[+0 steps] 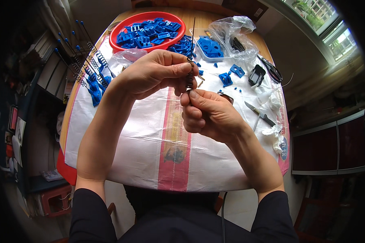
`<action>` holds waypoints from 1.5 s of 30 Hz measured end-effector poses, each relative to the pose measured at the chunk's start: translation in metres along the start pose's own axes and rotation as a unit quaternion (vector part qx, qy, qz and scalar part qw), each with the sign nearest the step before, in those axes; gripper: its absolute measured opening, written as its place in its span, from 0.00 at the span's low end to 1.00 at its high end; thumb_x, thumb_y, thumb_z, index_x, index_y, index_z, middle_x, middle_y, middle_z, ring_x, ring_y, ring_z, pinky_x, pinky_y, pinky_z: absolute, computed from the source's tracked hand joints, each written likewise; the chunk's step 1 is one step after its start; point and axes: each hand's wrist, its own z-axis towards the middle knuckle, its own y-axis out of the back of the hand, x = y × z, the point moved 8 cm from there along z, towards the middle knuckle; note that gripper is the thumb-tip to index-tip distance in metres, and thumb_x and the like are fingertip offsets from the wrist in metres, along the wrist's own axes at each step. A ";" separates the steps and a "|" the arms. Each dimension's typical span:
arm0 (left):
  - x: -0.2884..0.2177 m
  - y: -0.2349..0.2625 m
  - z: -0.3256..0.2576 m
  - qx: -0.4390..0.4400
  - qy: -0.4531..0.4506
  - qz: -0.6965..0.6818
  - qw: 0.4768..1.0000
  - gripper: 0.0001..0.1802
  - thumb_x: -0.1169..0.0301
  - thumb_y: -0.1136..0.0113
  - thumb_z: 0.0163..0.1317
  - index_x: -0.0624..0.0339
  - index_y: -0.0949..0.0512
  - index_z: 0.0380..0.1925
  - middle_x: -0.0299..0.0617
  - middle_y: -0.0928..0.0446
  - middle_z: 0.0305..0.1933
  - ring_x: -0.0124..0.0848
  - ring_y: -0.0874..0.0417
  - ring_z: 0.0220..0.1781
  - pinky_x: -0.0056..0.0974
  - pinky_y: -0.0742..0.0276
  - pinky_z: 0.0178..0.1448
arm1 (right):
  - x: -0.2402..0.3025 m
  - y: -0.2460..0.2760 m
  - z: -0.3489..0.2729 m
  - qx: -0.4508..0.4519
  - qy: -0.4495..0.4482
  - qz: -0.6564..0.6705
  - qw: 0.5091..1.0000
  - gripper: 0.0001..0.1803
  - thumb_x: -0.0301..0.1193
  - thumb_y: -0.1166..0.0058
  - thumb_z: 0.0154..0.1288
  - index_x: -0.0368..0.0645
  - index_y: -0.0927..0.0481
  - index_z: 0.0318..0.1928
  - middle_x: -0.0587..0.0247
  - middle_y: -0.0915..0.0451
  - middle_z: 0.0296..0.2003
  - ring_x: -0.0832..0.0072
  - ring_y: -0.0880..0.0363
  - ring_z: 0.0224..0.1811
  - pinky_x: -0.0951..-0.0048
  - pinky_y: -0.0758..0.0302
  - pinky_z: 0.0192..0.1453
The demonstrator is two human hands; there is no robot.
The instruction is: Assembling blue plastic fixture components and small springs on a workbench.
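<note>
My left hand [154, 75] and my right hand [209, 115] meet above the middle of the table. Between their fingertips they hold a small dark coil spring [189, 77] threaded on a thin metal rod [193, 34] that sticks up past the fingers. The left thumb and fingers pinch the spring's upper part. From below, the right thumb and forefinger grip its lower end. Under both hands lies a white woven sheet [142, 137] with a pink stripe.
A red bowl [147, 17] of blue plastic parts stands at the back. Finished rods with springs and blue ends [87, 69] lie at the left. A clear bag [235, 34], loose blue parts [231, 75], scissors [271, 69] and a small knife [260, 114] lie at the right.
</note>
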 end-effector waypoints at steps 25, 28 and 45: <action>0.008 0.013 0.007 -0.095 0.025 -0.069 0.993 0.47 0.34 0.76 0.71 0.67 0.19 0.45 0.50 0.16 0.38 0.35 0.15 0.39 0.37 0.24 0.41 | 0.014 0.012 0.002 -0.034 0.061 -0.075 0.995 0.14 0.33 0.49 0.74 0.35 0.23 0.50 0.57 0.17 0.38 0.71 0.15 0.35 0.69 0.18 0.40; 0.008 0.011 0.008 -0.072 0.019 -0.100 0.992 0.49 0.33 0.79 0.70 0.67 0.20 0.46 0.51 0.16 0.38 0.36 0.15 0.40 0.38 0.24 0.43 | 0.015 0.014 0.002 -0.053 0.062 -0.101 0.992 0.14 0.34 0.46 0.73 0.35 0.23 0.50 0.55 0.16 0.38 0.71 0.15 0.33 0.71 0.18 0.38; 0.022 0.021 0.012 -0.041 0.029 -0.161 0.986 0.55 0.29 0.82 0.66 0.71 0.22 0.51 0.51 0.16 0.39 0.40 0.14 0.43 0.43 0.23 0.52 | 0.005 0.016 0.010 -0.049 0.022 -0.022 0.998 0.43 0.59 0.78 0.77 0.27 0.29 0.59 0.39 0.20 0.49 0.57 0.16 0.47 0.57 0.22 0.56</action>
